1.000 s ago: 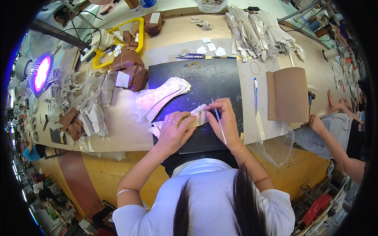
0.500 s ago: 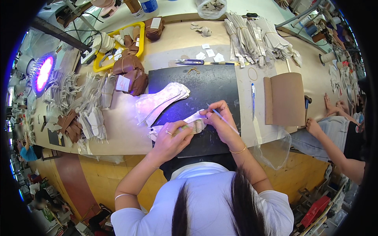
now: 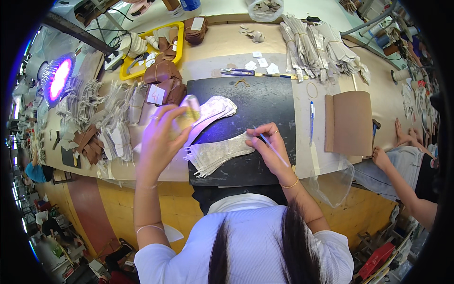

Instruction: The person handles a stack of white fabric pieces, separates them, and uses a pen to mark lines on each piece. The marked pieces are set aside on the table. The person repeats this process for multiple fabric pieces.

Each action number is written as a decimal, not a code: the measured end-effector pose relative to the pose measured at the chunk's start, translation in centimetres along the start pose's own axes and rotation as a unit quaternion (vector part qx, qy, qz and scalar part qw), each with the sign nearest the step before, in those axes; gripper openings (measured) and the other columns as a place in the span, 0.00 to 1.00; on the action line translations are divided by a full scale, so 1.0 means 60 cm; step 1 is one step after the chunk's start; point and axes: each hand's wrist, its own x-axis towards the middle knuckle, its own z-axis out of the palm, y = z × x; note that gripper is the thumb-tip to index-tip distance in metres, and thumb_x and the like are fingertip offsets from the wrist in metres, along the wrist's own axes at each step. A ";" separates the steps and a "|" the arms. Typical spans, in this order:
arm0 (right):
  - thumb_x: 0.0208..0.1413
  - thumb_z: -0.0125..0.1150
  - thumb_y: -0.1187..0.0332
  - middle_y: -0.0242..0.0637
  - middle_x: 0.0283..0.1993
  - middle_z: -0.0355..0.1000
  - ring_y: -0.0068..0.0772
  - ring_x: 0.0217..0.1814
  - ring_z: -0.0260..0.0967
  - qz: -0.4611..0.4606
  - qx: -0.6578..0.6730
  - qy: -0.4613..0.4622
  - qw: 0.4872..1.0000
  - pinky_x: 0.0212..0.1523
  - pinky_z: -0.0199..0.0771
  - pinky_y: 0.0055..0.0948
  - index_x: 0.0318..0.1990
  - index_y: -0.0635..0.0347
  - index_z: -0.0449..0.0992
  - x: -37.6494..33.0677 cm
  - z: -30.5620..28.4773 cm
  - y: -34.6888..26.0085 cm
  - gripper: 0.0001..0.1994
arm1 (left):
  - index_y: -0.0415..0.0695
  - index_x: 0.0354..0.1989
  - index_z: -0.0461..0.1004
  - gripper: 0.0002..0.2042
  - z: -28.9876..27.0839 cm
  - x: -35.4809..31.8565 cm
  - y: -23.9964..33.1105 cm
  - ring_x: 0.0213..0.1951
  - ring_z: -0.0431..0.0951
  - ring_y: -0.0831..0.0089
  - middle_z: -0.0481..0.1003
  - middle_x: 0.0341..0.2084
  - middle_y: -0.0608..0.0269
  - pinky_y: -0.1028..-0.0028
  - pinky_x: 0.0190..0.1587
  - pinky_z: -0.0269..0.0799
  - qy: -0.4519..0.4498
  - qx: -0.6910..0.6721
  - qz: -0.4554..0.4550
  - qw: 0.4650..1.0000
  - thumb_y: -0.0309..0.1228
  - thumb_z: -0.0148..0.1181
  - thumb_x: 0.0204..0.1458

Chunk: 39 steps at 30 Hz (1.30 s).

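Note:
My left hand (image 3: 161, 137) is raised above the bench and holds one pale, shiny cut piece (image 3: 189, 110) lifted toward a fanned pile of the same pieces (image 3: 215, 108) on the black mat (image 3: 265, 102). My right hand (image 3: 269, 149) grips a thin silver pen (image 3: 272, 146) and rests on a second stack of pale patterned pieces (image 3: 215, 154) at the mat's near edge.
Brown leather bundles (image 3: 163, 85) and a yellow tray (image 3: 124, 71) lie at far left, grey strip bundles (image 3: 317, 47) far right, scissors (image 3: 239, 72) behind the mat. A blue pen (image 3: 311, 116) and brown folded sheet (image 3: 349, 123) sit right. Another person's hands (image 3: 402, 137) rest at the right edge. A purple lamp (image 3: 59, 78) glows left.
My left hand has left the near stack and risen up and left, carrying one piece toward the far pile. My right hand stays on the near stack with the pen.

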 end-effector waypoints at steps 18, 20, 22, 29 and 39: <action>0.66 0.53 0.79 0.38 0.51 0.70 0.26 0.58 0.72 -0.074 0.012 0.075 0.994 0.59 0.68 0.25 0.49 0.62 0.66 -0.022 -0.015 0.001 0.08 | 0.43 0.42 0.84 0.14 0.179 -0.063 0.038 0.44 0.80 0.57 0.80 0.52 0.57 0.62 0.47 0.78 -0.072 -0.032 0.125 0.989 0.31 0.74 0.46; 0.65 0.53 0.79 0.37 0.50 0.69 0.27 0.58 0.73 -0.078 0.000 0.073 0.994 0.59 0.68 0.26 0.49 0.62 0.67 -0.023 -0.016 -0.001 0.08 | 0.44 0.43 0.83 0.13 0.187 -0.069 0.039 0.47 0.77 0.58 0.78 0.53 0.58 0.62 0.49 0.75 -0.074 -0.024 0.127 0.989 0.32 0.72 0.48; 0.65 0.53 0.79 0.37 0.50 0.68 0.28 0.59 0.72 -0.081 -0.005 0.075 0.994 0.60 0.68 0.26 0.49 0.62 0.67 -0.024 -0.018 0.000 0.08 | 0.44 0.42 0.83 0.13 0.191 -0.069 0.042 0.47 0.77 0.58 0.78 0.54 0.59 0.62 0.50 0.75 -0.074 -0.022 0.127 0.989 0.32 0.72 0.48; 0.65 0.54 0.79 0.37 0.50 0.69 0.27 0.59 0.71 -0.083 -0.025 0.079 0.993 0.61 0.68 0.27 0.49 0.62 0.67 -0.030 -0.026 0.003 0.08 | 0.45 0.42 0.85 0.13 0.192 -0.064 0.045 0.45 0.77 0.58 0.79 0.54 0.60 0.62 0.49 0.75 -0.079 -0.019 0.130 0.988 0.32 0.73 0.47; 0.66 0.58 0.71 0.44 0.43 0.79 0.39 0.45 0.78 -0.108 -0.292 0.078 0.947 0.47 0.75 0.31 0.47 0.64 0.79 -0.024 -0.005 -0.049 0.08 | 0.45 0.45 0.84 0.15 0.195 -0.067 0.046 0.46 0.76 0.58 0.78 0.55 0.59 0.61 0.49 0.74 -0.082 -0.014 0.133 0.988 0.32 0.72 0.48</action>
